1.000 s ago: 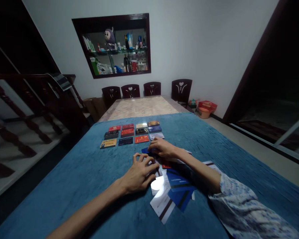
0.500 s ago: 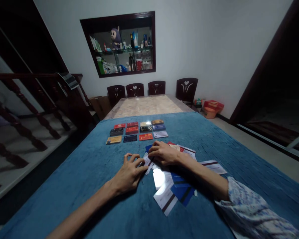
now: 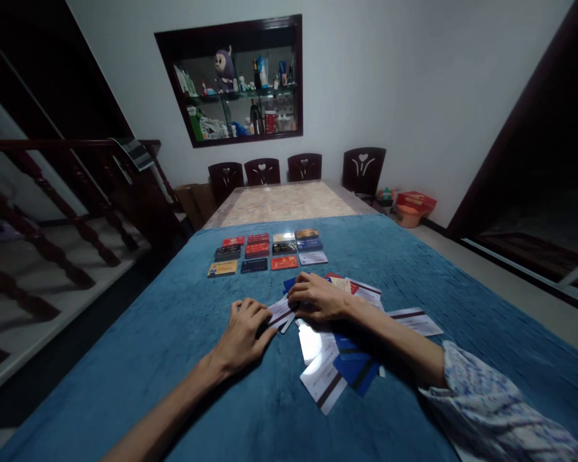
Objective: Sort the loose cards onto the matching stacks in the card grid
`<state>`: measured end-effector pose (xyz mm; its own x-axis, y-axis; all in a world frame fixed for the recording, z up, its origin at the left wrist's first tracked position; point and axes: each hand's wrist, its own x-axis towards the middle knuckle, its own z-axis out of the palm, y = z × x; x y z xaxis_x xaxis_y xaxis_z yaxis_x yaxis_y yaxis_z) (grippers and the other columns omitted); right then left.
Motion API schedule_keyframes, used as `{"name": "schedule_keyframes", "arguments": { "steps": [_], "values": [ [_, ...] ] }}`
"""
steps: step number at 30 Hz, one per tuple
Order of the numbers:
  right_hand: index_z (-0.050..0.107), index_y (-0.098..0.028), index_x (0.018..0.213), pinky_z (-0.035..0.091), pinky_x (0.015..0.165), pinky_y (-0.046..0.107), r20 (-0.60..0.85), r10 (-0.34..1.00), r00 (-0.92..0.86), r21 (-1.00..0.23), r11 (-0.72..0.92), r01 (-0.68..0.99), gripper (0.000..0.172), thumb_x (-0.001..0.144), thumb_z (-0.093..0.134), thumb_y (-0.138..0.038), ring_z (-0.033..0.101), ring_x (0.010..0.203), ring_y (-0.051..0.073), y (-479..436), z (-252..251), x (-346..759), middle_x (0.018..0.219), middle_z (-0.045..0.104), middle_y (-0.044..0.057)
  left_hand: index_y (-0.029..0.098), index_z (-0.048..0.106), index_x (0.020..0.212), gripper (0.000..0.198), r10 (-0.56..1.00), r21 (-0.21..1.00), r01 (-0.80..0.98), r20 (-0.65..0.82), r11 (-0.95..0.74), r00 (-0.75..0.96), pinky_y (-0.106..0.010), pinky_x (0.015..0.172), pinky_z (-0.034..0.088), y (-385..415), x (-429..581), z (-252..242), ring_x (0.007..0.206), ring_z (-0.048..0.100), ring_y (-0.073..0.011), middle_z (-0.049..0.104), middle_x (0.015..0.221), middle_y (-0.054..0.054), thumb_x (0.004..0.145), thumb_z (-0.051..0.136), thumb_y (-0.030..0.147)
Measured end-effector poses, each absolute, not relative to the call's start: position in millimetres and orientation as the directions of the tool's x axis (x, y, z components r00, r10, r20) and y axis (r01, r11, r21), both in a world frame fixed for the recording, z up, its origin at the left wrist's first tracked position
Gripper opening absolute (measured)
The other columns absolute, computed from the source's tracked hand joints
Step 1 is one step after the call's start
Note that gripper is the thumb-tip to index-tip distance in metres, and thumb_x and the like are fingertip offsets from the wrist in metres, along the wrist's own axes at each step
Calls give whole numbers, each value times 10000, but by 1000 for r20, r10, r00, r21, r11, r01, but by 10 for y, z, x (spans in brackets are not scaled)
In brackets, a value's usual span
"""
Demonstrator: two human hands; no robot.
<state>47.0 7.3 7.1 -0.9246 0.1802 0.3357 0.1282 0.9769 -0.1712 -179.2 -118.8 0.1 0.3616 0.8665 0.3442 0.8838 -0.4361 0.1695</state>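
Observation:
My left hand [image 3: 243,330] lies palm down on the blue cloth [image 3: 173,333], its curled fingertips pinching the edge of a white card [image 3: 280,312]. My right hand [image 3: 318,297] rests with bent fingers on the same loose pile of plastic cards [image 3: 337,366], touching the card's other end. The pile spreads from under my right hand and forearm toward me, with white, blue and red cards overlapping. Beyond the hands, a tidy grid of cards [image 3: 270,251] lies in three rows on the cloth.
The cloth covers the near part of a long table [image 3: 282,202] with a bare marble top beyond it. Several dark chairs [image 3: 303,167] stand at its far end. A stair railing [image 3: 67,186] runs along the left. A red basket [image 3: 411,205] sits on the floor at right.
My left hand slid left, drawing the white card out of the pile. My right hand stayed on the pile. The camera shifted slightly.

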Motion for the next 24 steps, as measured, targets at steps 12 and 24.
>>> {"name": "schedule_keyframes", "arguments": {
  "steps": [12,24],
  "values": [
    [729,-190,970,453,762,306,497,201,-844,-103,980,173,237,979,507,-273,563,844,188,46,8,410,856,720,76,202,673,966,250,763,48,846,462,-531,453,-407,873,401,-1153,-1898,45,889,591,-208,708,868,-58,976,424,221],
    [682,-186,1052,440,662,253,655,237,-718,-43,960,278,208,941,518,-120,571,782,167,21,-76,359,824,669,62,179,591,1235,339,718,118,841,590,-529,369,-376,841,441,-1055,-1973,-58,879,600,-202,700,942,-73,943,430,120]
  ]
}}
